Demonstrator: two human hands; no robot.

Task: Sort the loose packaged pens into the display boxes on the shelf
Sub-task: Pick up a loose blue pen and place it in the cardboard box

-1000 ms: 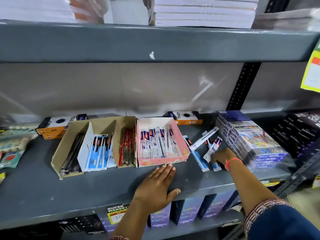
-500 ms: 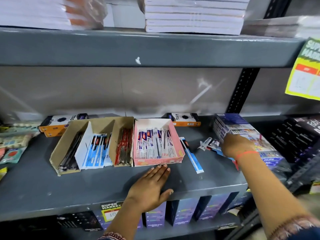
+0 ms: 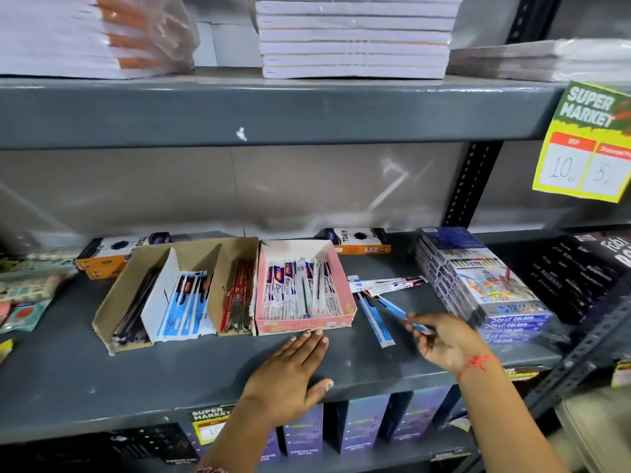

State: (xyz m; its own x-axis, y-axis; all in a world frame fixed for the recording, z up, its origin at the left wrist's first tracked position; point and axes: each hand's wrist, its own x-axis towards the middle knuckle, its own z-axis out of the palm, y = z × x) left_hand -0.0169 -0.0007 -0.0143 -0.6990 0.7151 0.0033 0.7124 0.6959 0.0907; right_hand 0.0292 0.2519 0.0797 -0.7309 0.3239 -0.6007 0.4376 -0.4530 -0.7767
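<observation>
Left hand [image 3: 290, 373] lies flat, fingers spread, at the pink box's [image 3: 304, 324] six o'clock; right hand [image 3: 444, 339], at three o'clock, seemingly pinches a blue packaged pen [image 3: 403, 314].

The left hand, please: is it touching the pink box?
Touching. The head view shows the left hand flat on the shelf, its fingertips meeting the front wall of the pink box.

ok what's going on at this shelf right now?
A person is sorting packaged pens. The right hand pinches a blue-packaged pen just right of the pink display box. The left hand lies flat on the shelf, fingertips at that box's front. More loose pens lie beside it.
</observation>
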